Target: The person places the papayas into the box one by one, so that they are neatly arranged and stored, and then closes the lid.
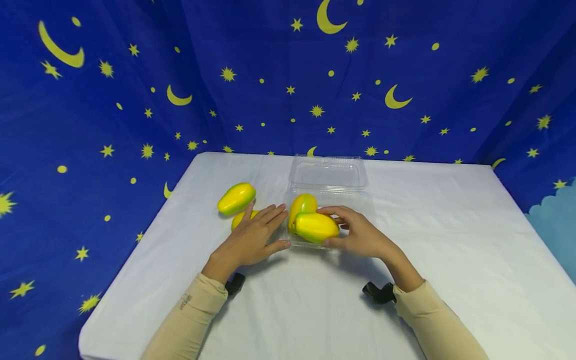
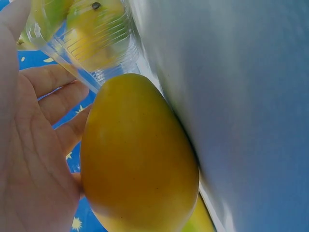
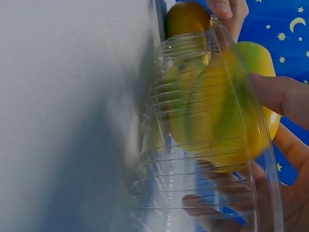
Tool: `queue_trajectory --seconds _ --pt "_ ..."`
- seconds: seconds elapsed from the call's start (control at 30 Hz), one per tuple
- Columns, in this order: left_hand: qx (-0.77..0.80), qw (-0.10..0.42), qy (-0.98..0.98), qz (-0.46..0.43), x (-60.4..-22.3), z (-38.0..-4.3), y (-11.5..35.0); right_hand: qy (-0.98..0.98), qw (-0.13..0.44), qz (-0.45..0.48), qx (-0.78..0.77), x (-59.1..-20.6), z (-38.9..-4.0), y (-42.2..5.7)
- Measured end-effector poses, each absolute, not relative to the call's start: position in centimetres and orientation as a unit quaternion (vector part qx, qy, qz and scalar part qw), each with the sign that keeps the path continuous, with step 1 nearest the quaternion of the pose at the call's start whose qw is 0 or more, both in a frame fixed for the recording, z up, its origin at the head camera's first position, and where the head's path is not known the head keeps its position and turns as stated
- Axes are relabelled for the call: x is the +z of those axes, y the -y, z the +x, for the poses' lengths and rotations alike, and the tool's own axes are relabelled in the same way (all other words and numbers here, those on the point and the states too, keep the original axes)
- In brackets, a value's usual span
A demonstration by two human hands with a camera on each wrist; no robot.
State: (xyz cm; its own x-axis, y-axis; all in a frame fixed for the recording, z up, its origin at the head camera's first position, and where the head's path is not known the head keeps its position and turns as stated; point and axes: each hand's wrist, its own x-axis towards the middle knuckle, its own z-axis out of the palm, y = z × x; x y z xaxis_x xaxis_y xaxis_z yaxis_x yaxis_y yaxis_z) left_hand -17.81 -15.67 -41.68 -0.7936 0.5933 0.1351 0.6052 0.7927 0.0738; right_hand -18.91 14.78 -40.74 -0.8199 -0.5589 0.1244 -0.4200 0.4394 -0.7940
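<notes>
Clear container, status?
Right grip holding front fruit, left grip empty. Rear fruit inside clear container, two fruits outside. Lid folded back, not blocking.

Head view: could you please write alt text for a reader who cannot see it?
A person's right hand holds a yellow-green fruit at an open clear plastic container, in front of a second fruit inside it. The left hand partly hides a third fruit; a fourth fruit lies beyond, on a white-covered table before a blue cloth with yellow moons and stars.
</notes>
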Motion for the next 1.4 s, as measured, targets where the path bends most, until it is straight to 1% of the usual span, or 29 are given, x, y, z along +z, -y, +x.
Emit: queue_trajectory --seconds 0.37,0.73,0.97,1.4 --pt "-0.059 0.056 0.946 -0.313 -41.59 -17.84 15.75 -0.855 0.092 -0.295 -0.417 -40.05 -19.12 -15.56" --pt "-0.059 0.053 0.946 -0.315 -41.49 -17.78 15.77 -0.861 0.126 -0.276 -0.408 -40.16 -19.05 -15.6" --pt "-0.058 0.054 0.946 -0.314 -41.57 -17.78 15.75 -0.863 0.122 -0.274 -0.407 -40.25 -18.93 -15.55" --pt "-0.062 0.059 0.944 -0.318 -41.89 -17.81 15.73 -0.872 0.092 -0.281 -0.389 -40.39 -18.8 -15.56"
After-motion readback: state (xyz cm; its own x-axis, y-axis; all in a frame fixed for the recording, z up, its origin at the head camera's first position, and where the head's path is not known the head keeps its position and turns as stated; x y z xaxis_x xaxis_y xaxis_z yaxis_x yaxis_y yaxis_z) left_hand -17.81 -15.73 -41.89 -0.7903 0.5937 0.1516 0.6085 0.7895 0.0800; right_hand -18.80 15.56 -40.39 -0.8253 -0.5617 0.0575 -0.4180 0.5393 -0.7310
